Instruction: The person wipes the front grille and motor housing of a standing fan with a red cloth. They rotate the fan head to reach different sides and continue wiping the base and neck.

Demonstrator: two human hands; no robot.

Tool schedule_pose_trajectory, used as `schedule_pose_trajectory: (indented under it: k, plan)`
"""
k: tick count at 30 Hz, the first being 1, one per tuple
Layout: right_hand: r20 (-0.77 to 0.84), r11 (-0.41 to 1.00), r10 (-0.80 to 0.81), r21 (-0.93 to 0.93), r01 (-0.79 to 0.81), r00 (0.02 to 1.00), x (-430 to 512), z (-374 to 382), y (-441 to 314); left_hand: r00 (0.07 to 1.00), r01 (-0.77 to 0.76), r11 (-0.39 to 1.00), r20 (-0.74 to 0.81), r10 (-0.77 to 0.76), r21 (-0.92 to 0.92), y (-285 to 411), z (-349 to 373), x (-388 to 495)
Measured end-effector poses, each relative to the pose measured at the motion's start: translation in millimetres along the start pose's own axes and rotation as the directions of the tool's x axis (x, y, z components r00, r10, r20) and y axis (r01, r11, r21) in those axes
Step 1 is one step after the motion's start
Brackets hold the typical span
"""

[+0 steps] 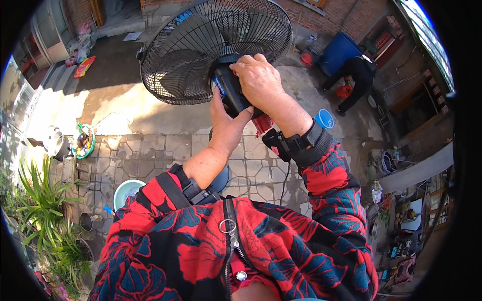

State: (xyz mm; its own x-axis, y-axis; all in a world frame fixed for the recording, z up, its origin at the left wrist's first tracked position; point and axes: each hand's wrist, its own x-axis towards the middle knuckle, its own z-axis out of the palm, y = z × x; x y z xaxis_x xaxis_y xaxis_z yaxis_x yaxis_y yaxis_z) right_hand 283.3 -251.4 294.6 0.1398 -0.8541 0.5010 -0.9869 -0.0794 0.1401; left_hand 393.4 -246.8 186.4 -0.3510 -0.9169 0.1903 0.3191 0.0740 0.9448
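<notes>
A black electric fan with a round wire grille [180,84] stands in front of me, its blades visible through the wires. My left hand [228,126] grips the lower left side of its black motor housing [232,88], beside a blue and white label. Curled over the top of that housing is my right hand [260,81]. Red cloth [262,124] shows below my right wrist, with a bit of red by the fingers; most of it is hidden under the hand. The fan's round base [220,178] is partly covered by my left forearm.
A pale green basin [128,192] and a metal pot [89,222] sit on the paving at left, near potted plants [45,195]. At right are a blue basin [324,119], a blue barrel [340,52] and a bending person [356,81] in dark clothes. A cable [286,184] hangs by my right sleeve.
</notes>
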Motion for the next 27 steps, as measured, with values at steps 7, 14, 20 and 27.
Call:
schedule_pose_trajectory:
  k: [7, 14, 20, 27]
  plan:
    - [-0.094, 0.994, 0.016, 0.111, -0.006, 0.995, -4.3, 9.6, -0.7, 1.0, 0.014, 1.0, -0.023, -0.014, 0.02, 3.5, 3.1, -0.6]
    - [-0.135, 0.981, 0.086, 0.186, -0.06, 0.987, -7.3, 13.7, -12.4, 1.0, 0.005, 1.0, 0.001, -0.005, 0.026, 4.6, 4.0, -3.6]
    - [-0.1, 0.964, 0.245, 0.131, -0.231, 0.964, -12.4, 8.3, 19.3, 1.0, -0.028, 0.999, 0.005, 0.028, -0.023, 3.3, 2.9, -6.7]
    - [-0.1, 0.938, 0.097, 0.343, -0.057, 0.99, -41.7, -2.6, 11.6, 0.998, 0.023, 0.995, 0.064, -0.017, -0.094, 7.2, 0.2, -7.2]
